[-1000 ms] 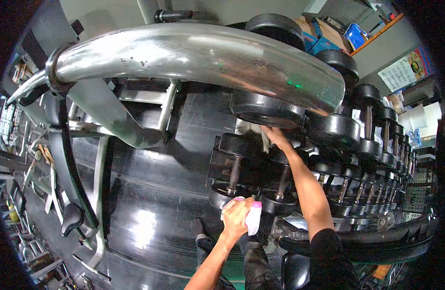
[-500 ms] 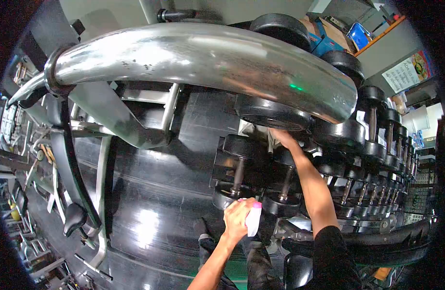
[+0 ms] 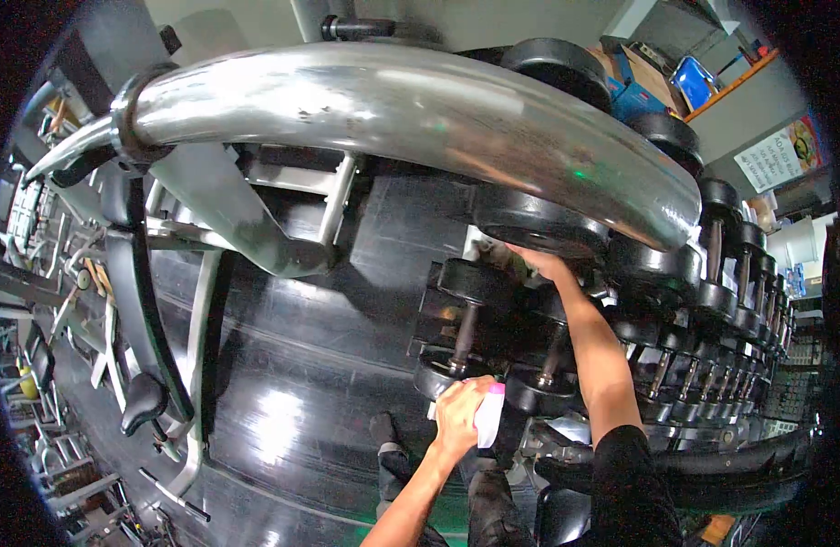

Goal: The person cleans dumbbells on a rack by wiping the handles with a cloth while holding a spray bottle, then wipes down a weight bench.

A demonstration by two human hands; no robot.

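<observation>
My left hand point(image 3: 464, 417) is wrapped round a white spray bottle point(image 3: 490, 427) with a pink part at its top, just in front of a black dumbbell point(image 3: 467, 324) on the lower rack. My right hand point(image 3: 542, 263) reaches in below the large dumbbell head point(image 3: 540, 221) of the upper row. Its fingers are partly hidden there, beside a whitish-grey patch that I cannot make out. Under my right forearm stands another lower dumbbell point(image 3: 555, 354).
A thick, shiny metal tube point(image 3: 393, 100) arches across the top. More dumbbells point(image 3: 716, 242) run off to the right in two rows. A padded black bench machine point(image 3: 142, 292) stands at left on the dark floor point(image 3: 292, 365). A blue tray point(image 3: 694, 82) lies at top right.
The view has shifted slightly, so the rack sits further right. My right hand has moved a little under the upper dumbbell head; my left hand keeps the spray bottle.
</observation>
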